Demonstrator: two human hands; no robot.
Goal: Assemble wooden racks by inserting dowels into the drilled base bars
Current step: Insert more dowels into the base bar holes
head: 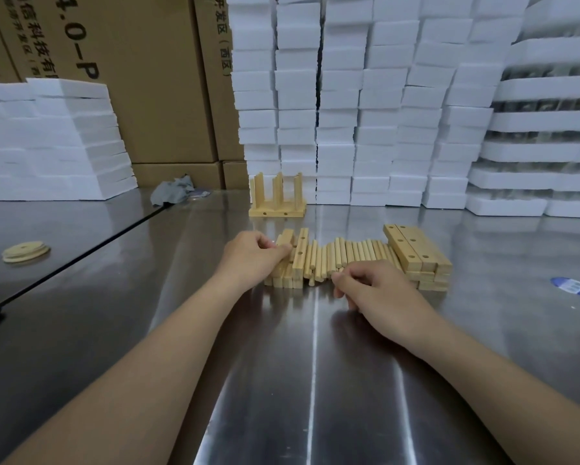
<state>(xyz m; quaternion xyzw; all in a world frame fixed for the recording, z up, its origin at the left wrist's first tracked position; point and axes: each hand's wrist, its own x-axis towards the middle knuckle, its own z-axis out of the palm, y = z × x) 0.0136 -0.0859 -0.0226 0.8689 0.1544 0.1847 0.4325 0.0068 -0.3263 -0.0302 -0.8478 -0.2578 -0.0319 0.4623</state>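
Note:
A row of pale wooden dowels [352,253] lies side by side on the steel table [281,364]. Left of them sits a small pile of drilled base bars [298,260]. My left hand [251,260] grips one bar at the top of that pile. My right hand [379,290] has its fingers curled over the near ends of the dowels, pinching at them. A second stack of drilled base bars [416,253] stands at the right end of the row. A finished rack [277,199] with upright dowels stands farther back.
Stacks of white foam blocks [382,112] wall off the back and the left [46,139]. Cardboard boxes [140,78] stand behind. A grey rag [172,193], round wooden discs [26,251] and a blue sticker [573,286] lie on the table.

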